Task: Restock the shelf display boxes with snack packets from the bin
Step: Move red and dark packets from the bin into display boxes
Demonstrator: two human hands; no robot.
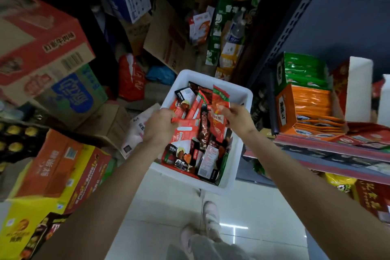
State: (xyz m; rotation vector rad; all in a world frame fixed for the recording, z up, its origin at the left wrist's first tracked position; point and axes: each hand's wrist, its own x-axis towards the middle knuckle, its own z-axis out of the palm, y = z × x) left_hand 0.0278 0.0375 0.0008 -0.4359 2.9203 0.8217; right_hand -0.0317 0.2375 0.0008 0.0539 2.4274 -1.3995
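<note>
Both bare forearms reached forward from the lower frame edge, converging. Left hand [161,125] was knuckles-up, fingers curled down, gripping a red packet [185,122]. Right hand [237,117] sat slightly further forward, wrist cocked, thumb and fingertips pinching an upright orange-red packet [220,101] by its lower part. Hands were near, not touching.

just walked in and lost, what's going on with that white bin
A person is sorting through snack packets in a white bin beside a shop shelf. The right hand pinches an upright orange packet, while the left hand grips a red packet over the pile. The bin is quite full. On the shelf to the right, an orange display box and a green display box hold packets.
</note>
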